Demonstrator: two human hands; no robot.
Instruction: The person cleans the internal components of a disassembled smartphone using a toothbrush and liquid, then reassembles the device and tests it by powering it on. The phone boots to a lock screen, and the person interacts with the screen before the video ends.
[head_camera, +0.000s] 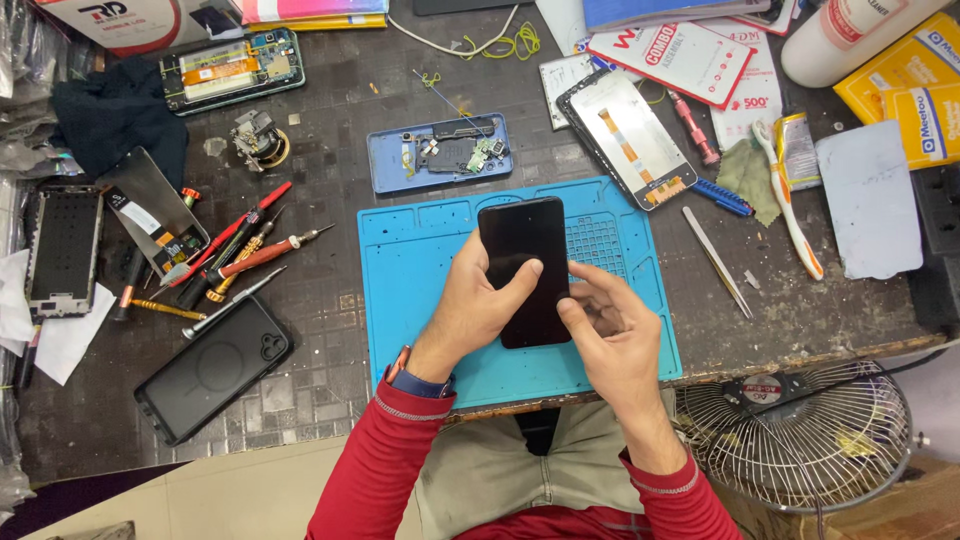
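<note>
Both my left hand (480, 300) and right hand (610, 325) grasped the black smartphone (525, 268) above the blue repair mat (420, 300); thumb pressure risked cracking its glass.

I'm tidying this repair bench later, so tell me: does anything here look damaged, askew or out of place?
Both hands, left and right, hold an intact-looking black phone over the blue mat. Odd bits: a blue phone back lies open with parts exposed, screwdrivers lie scattered crosswise, and a toothbrush sits among tools.
</note>
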